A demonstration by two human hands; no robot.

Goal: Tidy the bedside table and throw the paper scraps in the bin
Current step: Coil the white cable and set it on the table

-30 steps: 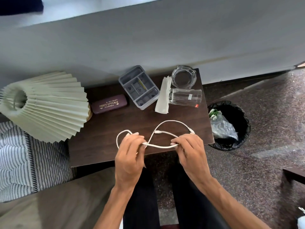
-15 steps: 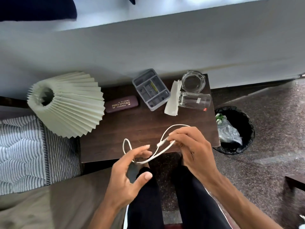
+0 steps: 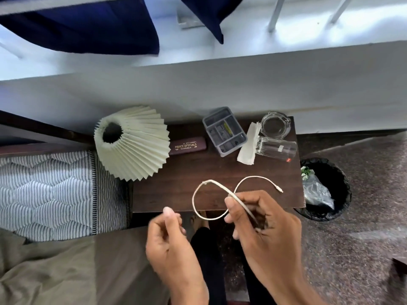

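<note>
— Right grip (image 3: 262,219) pinches the thin white looped cable (image 3: 199,213) over the dark wooden surface (image 3: 176,190). Left grip (image 3: 169,243)?
— Loosely curled, holding nothing. Folded white paper scrap (image 3: 247,148) lies beside the tipped clear glass (image 3: 276,148).

Can't tell what's inside the bin (image 3: 343,183) bag. Left hand (image 3: 174,245) smeared by motion blur. Cable (image 3: 220,186) end buried in right hand (image 3: 264,227).
</note>
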